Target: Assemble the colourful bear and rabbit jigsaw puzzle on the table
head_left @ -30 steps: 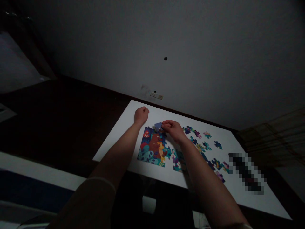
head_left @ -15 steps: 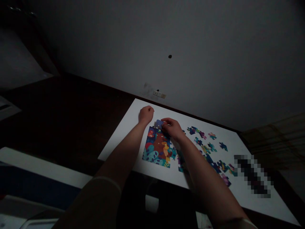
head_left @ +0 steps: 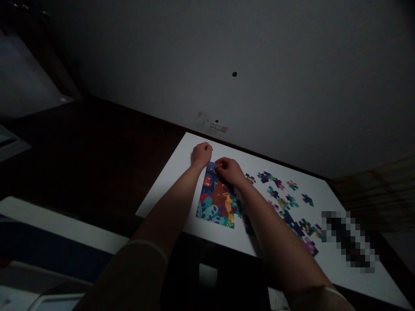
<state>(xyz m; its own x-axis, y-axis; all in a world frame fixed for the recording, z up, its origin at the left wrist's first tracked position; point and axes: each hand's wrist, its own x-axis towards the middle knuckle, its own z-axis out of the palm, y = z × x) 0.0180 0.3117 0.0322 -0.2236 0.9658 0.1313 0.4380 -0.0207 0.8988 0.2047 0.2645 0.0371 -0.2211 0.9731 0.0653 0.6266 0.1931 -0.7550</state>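
Your right hand (head_left: 230,171) pinches a blue jigsaw piece (head_left: 211,167) at the assembled puzzle's (head_left: 217,201) 12 o'clock edge, your closed left hand (head_left: 201,154) resting at 11 o'clock.

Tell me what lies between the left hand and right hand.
In the head view, a blue jigsaw piece lies between the left hand and right hand.

Left sleeve (head_left: 121,276): dark brown cloth, long and plain, dim in the low light
Left cuff (head_left: 147,244): thin pale band along the sleeve's edge
Right sleeve (head_left: 319,303): same dark cloth, only a sliver showing
Right cuff (head_left: 333,292): pale band
Left hand (head_left: 201,155): bare
Right hand (head_left: 229,171): bare
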